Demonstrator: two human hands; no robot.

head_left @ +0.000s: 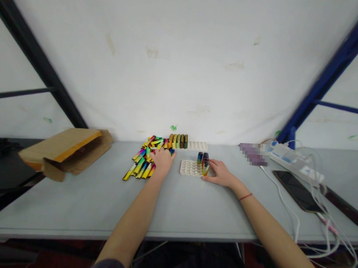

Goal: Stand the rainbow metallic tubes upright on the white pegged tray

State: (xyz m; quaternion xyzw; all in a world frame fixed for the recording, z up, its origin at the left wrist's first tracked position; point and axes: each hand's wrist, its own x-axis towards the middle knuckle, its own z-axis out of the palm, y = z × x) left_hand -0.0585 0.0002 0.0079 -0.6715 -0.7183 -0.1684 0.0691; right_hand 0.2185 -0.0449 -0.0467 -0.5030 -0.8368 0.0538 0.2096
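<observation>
My left hand [163,159] reaches over the right side of a loose pile of shiny rainbow-coloured sticks [140,164], fingers spread; whether it touches one is unclear. My right hand [219,173] rests at the right edge of a white tray with round hollows [191,167], thumb and fingers apart around its corner. Several dark-topped coloured sticks [206,163] stand upright in the right part of that tray, beside my fingertips. Behind, a group of upright gold and dark sticks [178,141] stands left of a second white tray [198,145].
An open brown paper bag [68,149] lies at the left. On the right are a black phone [296,190], a white power strip [296,163], tangled white cables and a blurred purple item [253,154]. A wall and metal posts stand behind the grey table [187,213].
</observation>
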